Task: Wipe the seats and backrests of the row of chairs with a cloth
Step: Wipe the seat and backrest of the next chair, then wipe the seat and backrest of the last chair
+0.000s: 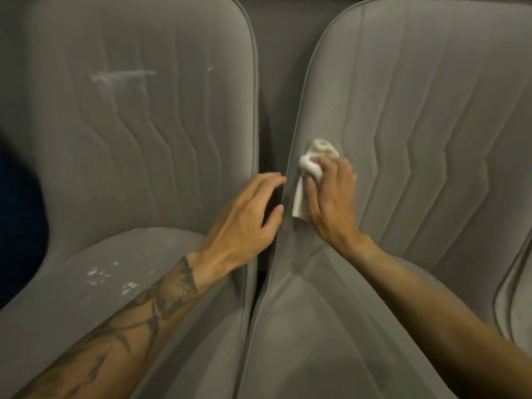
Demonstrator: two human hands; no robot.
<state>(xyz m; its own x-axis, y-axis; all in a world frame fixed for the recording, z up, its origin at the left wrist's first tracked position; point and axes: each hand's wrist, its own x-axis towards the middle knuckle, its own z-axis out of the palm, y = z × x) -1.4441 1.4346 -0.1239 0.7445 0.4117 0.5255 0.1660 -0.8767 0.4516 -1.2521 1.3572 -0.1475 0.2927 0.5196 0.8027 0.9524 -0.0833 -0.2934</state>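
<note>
Two grey upholstered chairs stand side by side. My right hand (331, 197) grips a bunched white cloth (309, 165) and presses it against the left edge of the right chair's backrest (426, 125). My left hand (247, 217) has relaxed, spread fingers that touch the same edge at the gap between the chairs. The left chair's backrest (129, 110) carries a whitish smear (121, 77), and its seat (86, 283) shows white specks (109, 276). Below my arms lies the right chair's seat (311, 326).
A dark narrow gap (263, 277) runs between the two chairs. Part of a third grey chair (515, 298) shows at the right edge. A dark blue shape (20, 226) sits at the left edge.
</note>
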